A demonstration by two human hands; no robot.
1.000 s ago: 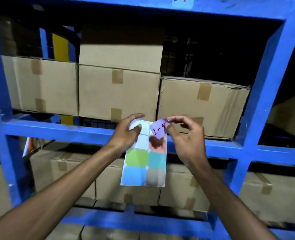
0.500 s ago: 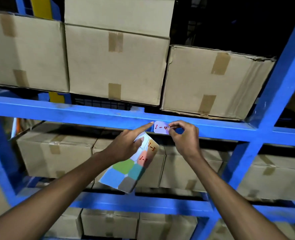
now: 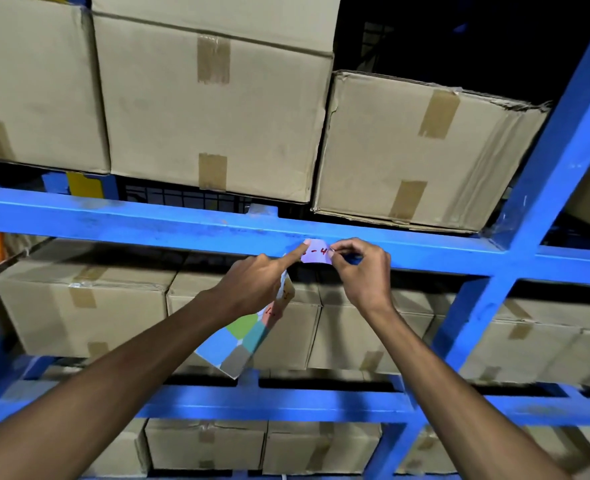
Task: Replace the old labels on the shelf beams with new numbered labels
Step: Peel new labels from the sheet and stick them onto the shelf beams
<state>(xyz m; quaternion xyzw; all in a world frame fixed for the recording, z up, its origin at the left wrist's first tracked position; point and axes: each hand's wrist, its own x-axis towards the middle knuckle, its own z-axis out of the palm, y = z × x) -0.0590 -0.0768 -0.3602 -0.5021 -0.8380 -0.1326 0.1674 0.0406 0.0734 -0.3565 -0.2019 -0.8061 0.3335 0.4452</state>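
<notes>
Left hand (image 3: 255, 282): forefinger stretched out, tip pressing the left end of the label (image 3: 316, 251) onto the beam (image 3: 148, 216); remaining fingers curled round the sticker sheet (image 3: 243, 341), which hangs down at a slant below the hand. Right hand (image 3: 362, 268): thumb and forefinger pinching the label's right edge, other fingers folded.

Label: pale lilac, red writing, "- 4" readable, first figure hidden by the left fingertip. It sits on the beam's front face, right of centre, near the upright (image 3: 542, 188). Right half looks not yet pressed flat.

Risks, as judged:
- Label goes on crooked or creased if the right end is laid down before it is pulled level.
- Beam paint looks scuffed and dusty; adhesive may not grip, corners may lift.
- Sheet is held by curled fingers only; it could slip or bend while the forefinger pushes.
- Fingertip may smear the red ink.

Boxes (image 3: 210, 109) above and below, clear of the work.
</notes>
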